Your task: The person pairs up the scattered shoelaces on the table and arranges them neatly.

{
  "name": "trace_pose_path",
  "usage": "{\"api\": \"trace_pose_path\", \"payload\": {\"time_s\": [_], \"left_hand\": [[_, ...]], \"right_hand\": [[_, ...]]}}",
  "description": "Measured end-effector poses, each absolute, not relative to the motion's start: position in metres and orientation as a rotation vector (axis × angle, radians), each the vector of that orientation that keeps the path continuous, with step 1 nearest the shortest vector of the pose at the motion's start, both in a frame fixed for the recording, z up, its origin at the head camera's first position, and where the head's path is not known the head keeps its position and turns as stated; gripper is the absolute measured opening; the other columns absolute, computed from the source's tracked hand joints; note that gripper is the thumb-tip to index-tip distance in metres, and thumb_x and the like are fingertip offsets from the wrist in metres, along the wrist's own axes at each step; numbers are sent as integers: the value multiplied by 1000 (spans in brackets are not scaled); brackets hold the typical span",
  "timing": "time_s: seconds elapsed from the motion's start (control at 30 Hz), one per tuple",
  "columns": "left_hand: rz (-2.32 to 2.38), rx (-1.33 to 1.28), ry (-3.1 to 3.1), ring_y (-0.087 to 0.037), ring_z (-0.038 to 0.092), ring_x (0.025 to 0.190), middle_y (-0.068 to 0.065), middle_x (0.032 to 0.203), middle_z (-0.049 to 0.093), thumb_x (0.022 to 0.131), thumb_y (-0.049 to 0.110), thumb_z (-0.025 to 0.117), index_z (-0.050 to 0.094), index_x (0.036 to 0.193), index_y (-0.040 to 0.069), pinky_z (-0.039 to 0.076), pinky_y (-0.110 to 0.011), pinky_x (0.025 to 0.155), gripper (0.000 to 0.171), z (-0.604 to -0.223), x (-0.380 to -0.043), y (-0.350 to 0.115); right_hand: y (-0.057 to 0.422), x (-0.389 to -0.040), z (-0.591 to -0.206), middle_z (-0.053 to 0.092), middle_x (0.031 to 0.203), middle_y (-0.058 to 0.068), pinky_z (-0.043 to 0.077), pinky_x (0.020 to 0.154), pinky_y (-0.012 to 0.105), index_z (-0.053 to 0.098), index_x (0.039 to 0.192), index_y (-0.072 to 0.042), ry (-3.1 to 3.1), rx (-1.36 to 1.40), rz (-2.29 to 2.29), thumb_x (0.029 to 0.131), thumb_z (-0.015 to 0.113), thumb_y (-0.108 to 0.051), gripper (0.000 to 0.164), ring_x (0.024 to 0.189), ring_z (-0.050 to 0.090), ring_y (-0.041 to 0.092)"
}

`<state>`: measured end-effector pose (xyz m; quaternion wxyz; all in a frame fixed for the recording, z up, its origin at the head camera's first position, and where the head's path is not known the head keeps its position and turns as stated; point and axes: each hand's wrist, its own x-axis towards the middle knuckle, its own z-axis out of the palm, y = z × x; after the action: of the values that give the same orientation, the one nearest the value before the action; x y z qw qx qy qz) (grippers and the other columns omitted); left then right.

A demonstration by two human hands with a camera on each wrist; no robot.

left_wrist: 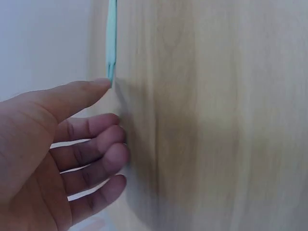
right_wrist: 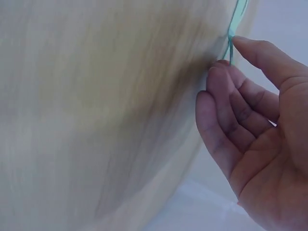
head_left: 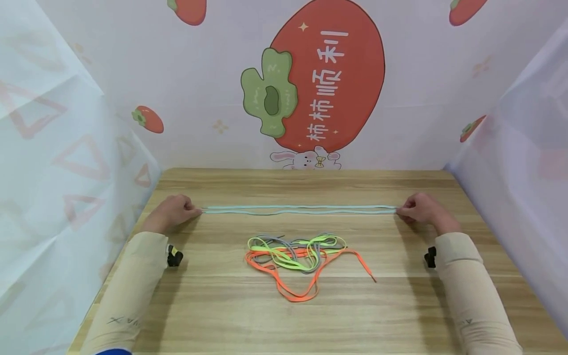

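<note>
Two long strands of mint-green shoelace (head_left: 301,212) lie side by side across the back of the wooden table (head_left: 284,320). At their left end is my left hand (head_left: 177,211), its thumb tip right at the narrow lace ends. In the left wrist view the other fingers (left_wrist: 118,161) curve loosely, apart from the thumb. My right hand (head_left: 419,208) pinches the opposite end, where the strands draw together. The right wrist view shows the shoelace (right_wrist: 237,20) narrowing at the thumb tip, its thin ends reaching the fingers below.
Nearer the front lies a loose tangle of orange (head_left: 290,298), yellow-green (head_left: 284,261) and grey (head_left: 266,237) shoelaces. One orange end trails to the right. Printed sheets (head_left: 208,74) hang behind the table and along both sides.
</note>
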<state>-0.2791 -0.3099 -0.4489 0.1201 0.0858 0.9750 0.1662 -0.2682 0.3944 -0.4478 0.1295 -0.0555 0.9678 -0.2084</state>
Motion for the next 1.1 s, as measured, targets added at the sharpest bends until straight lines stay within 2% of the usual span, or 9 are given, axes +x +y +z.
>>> {"api": "trace_pose_path", "payload": {"time_s": [0.1, 0.3, 0.47, 0.6, 0.7, 0.9, 1.1], "left_hand": [[461, 271, 2842, -17, 41, 64, 1, 65, 42, 103, 32, 65, 48, 70, 13, 35, -32, 64, 42, -443, -275, -312], [410, 362, 2860, -19, 55, 71, -6, 79, 66, 104, 27, 65, 70, 86, 5, 45, -35, 67, 28, -429, -266, -309], [391, 530, 2909, -16, 58, 70, -3, 79, 70, 102, 24, 68, 74, 88, 6, 50, -38, 69, 24, -415, -255, -289], [418, 671, 2922, -18, 68, 77, -5, 85, 76, 100, 19, 71, 76, 93, 3, 58, -45, 76, 18, -401, -242, -264], [426, 800, 2916, -21, 74, 84, -8, 91, 79, 99, 16, 73, 77, 99, 1, 61, -46, 81, 15, -394, -233, -244], [414, 985, 2799, -22, 76, 96, -9, 104, 79, 99, 14, 75, 76, 110, 3, 62, -44, 87, 16, -384, -215, -203], [423, 1157, 2706, -21, 73, 95, -7, 105, 78, 96, 10, 77, 75, 108, 4, 60, -40, 85, 13, -394, -204, -170]], "right_hand": [[398, -265, -443, 70, 80, 7, 44, 65, 31, 73, 87, -1, 2828, -148, -583, 101, 71, -27, 30, 74, 56, 17], [396, -260, -428, 74, 88, 12, 48, 67, 35, 76, 96, 1, 2861, -203, -546, 101, 70, -24, 26, 78, 60, 20], [376, -255, -412, 77, 97, 9, 56, 76, 45, 78, 106, -3, 2885, -354, -460, 101, 71, -23, 22, 86, 69, 22], [351, -248, -399, 79, 101, 6, 59, 82, 49, 78, 111, -4, 2863, -475, -450, 100, 73, -21, 21, 90, 72, 22], [331, -242, -391, 80, 104, 6, 61, 85, 48, 78, 115, -3, 2841, -567, -465, 98, 75, -18, 23, 93, 75, 22], [296, -232, -384, 81, 106, 5, 62, 87, 44, 78, 115, -4, 2798, -722, -461, 97, 76, -16, 22, 95, 77, 20], [268, -226, -392, 80, 107, 9, 62, 87, 42, 78, 113, -2, 2740, -849, -506, 98, 73, -11, 19, 95, 77, 20]]}}
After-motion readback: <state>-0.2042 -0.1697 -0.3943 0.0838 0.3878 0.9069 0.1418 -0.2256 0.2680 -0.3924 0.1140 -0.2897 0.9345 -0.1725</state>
